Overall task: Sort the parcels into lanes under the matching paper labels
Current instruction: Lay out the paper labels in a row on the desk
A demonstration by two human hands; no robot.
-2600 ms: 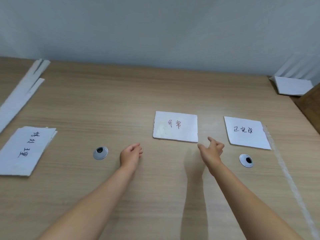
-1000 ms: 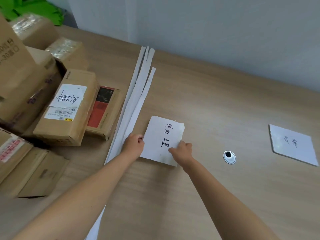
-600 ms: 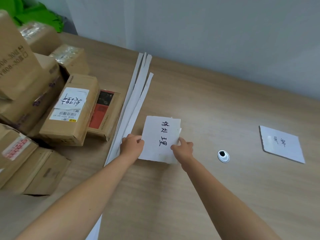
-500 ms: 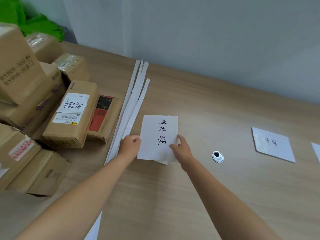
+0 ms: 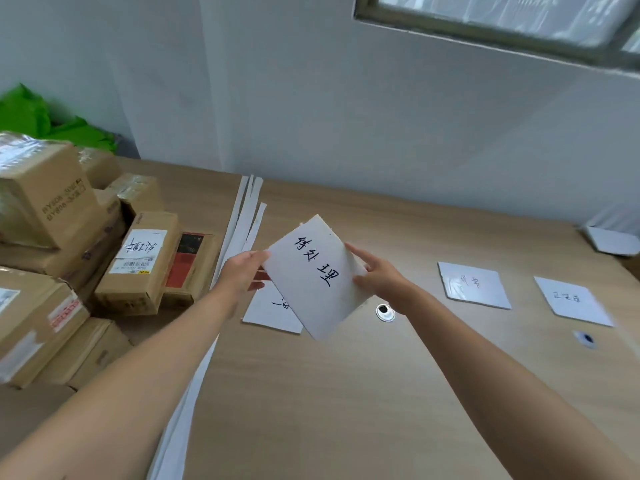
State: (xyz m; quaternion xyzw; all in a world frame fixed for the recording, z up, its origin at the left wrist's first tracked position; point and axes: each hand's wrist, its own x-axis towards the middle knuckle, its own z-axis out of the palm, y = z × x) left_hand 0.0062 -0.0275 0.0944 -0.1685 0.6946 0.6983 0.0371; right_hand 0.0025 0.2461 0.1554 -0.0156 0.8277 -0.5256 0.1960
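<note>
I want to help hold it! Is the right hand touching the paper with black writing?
Touching. In the head view the right hand holds the right edge of the paper.

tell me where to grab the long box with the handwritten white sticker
Likely at the near short end of the long box, coming from the front: that end stands free, while the red box sits along its right side and stacked parcels crowd its left.

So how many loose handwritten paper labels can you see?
4. The held label is gripped by the left hand and right hand; a covered label lies partly beneath it; the middle label and rightmost label lie flat further right. Others may be hidden.
</note>
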